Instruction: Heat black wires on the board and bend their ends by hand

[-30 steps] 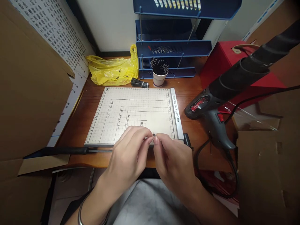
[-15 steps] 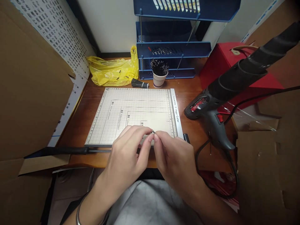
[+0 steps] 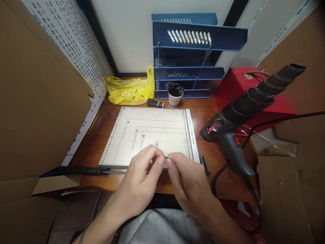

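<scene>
The left hand (image 3: 139,178) and right hand (image 3: 192,178) have parted slightly at the thumbs, baring more of the thin dark piece (image 3: 166,157) between them, suggesting a shifted grip. The left curls inward at its end, hold unclear; the right, angled in, pinches it. Beyond both lies the paper cutter (image 3: 167,123).

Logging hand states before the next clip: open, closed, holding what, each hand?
Left hand: closed at the end of a thin dark piece; whether it grips cannot be told.
Right hand: closed, holding that piece between thumb and forefinger.
</scene>
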Available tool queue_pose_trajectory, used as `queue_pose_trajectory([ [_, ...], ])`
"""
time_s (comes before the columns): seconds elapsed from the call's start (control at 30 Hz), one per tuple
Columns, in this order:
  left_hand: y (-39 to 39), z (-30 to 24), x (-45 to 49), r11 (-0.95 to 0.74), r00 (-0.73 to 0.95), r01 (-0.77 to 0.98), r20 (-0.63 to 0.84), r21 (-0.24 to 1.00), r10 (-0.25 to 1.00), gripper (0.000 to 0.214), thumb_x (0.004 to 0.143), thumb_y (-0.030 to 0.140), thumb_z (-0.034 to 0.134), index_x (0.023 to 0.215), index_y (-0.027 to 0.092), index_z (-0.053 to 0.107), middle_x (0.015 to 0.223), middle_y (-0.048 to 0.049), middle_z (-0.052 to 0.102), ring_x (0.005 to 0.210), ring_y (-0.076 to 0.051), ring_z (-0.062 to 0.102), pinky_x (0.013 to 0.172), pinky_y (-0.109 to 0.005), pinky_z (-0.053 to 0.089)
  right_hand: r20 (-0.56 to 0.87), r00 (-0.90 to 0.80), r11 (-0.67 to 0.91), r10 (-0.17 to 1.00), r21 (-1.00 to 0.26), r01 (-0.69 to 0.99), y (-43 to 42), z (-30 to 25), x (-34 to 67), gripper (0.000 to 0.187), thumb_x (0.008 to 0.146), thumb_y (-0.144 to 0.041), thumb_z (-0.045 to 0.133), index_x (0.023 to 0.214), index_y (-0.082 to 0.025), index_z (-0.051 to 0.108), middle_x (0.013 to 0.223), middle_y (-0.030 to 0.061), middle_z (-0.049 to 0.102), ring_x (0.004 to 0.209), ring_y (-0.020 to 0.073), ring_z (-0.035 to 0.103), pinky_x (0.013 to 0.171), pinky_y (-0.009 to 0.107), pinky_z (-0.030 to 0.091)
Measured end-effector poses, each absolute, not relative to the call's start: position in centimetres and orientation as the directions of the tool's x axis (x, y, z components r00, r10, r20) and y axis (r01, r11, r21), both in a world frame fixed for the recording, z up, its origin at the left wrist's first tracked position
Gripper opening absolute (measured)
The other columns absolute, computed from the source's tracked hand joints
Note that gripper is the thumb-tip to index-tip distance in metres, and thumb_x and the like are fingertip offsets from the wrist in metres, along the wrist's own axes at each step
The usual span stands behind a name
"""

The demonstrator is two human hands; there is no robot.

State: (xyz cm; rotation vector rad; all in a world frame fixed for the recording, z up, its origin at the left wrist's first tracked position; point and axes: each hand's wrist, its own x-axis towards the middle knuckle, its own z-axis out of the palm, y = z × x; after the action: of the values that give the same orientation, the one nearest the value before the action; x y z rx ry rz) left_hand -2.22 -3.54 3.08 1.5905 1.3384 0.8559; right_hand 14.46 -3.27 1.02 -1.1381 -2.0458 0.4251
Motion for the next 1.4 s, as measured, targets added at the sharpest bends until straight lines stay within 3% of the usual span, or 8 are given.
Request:
queue_pose_trajectory([
  [0.17,-3.5,2.7,-1.5,-0.060,0.118,0.353,0.020,0.934,0.993,0.025,0.104,0.035,0.052,0.086,0.021,0.063,0.079,0.0009,0.062,0.067,-0.012,0.058,0.054,-0.023,0.046,0.532,-0.289,0.584,0.796,-0.550,0.597,-2.9,0.5,14.5,0.019,0.103,-0.012,0.045,0.092,-0.017,0.060,0.072,0.0002,0.063,0.059,0.0130,0.059,0.059,0.027,0.039],
  [0.37,-3.7,1.3,-0.1,-0.412,-0.050,0.515,0.505,0.752,0.861,0.012,0.095,0.011,0.063,0.095,0.018,0.072,0.091,-0.0043,0.073,0.079,-0.013,0.068,0.061,-0.021,0.055,0.518,-0.233,0.543,0.823,-0.597,0.591,-2.9,0.4,14.5,0.016,0.101,-0.012,0.051,0.093,-0.019,0.062,0.077,0.0003,0.069,0.066,0.0127,0.067,0.063,0.024,0.044],
  [0.6,-3.7,0.6,0.2,-0.479,-0.069,0.579,0.624,0.660,0.778,0.018,0.090,0.004,0.068,0.101,0.018,0.073,0.094,-0.0048,0.075,0.084,-0.015,0.070,0.064,-0.023,0.059,0.514,-0.222,0.537,0.829,-0.618,0.574,-2.9,0.5,14.7,0.016,0.101,-0.012,0.051,0.094,-0.018,0.063,0.075,0.0001,0.067,0.067,0.0126,0.068,0.064,0.022,0.046],
  [1.0,-3.4,0.4,0.4,-0.507,-0.074,0.568,0.654,0.648,0.753,0.023,0.091,-0.001,0.063,0.102,0.019,0.069,0.093,-0.0035,0.072,0.084,-0.015,0.070,0.073,-0.026,0.060,0.473,-0.211,0.500,0.856,-0.651,0.571,-2.9,0.6,14.4,0.023,0.103,-0.013,0.047,0.086,-0.019,0.061,0.069,-0.0018,0.062,0.057,0.0109,0.055,0.058,0.024,0.036],
  [1.23,-3.0,0.6,0.8,-0.377,-0.066,0.471,0.458,0.798,0.886,0.016,0.099,0.008,0.056,0.096,0.021,0.064,0.091,-0.0019,0.067,0.083,-0.013,0.065,0.067,-0.022,0.056,0.521,-0.188,0.506,0.832,-0.577,0.641,-2.6,0.5,14.3,0.026,0.103,-0.013,0.045,0.082,-0.019,0.059,0.064,-0.0021,0.058,0.053,0.0114,0.052,0.056,0.027,0.033],
  [1.4,-2.9,1.4,0.3,-0.336,-0.013,0.417,0.375,0.844,0.927,0.015,0.101,0.012,0.055,0.093,0.023,0.061,0.089,-0.0002,0.063,0.080,-0.012,0.061,0.069,-0.022,0.052,0.563,-0.146,0.516,0.813,-0.582,0.629,-2.9,0.9,13.8,0.031,0.101,-0.011,0.047,0.073,-0.020,0.053,0.056,-0.0053,0.047,0.046,0.0093,0.041,0.053,0.027,0.028],
])
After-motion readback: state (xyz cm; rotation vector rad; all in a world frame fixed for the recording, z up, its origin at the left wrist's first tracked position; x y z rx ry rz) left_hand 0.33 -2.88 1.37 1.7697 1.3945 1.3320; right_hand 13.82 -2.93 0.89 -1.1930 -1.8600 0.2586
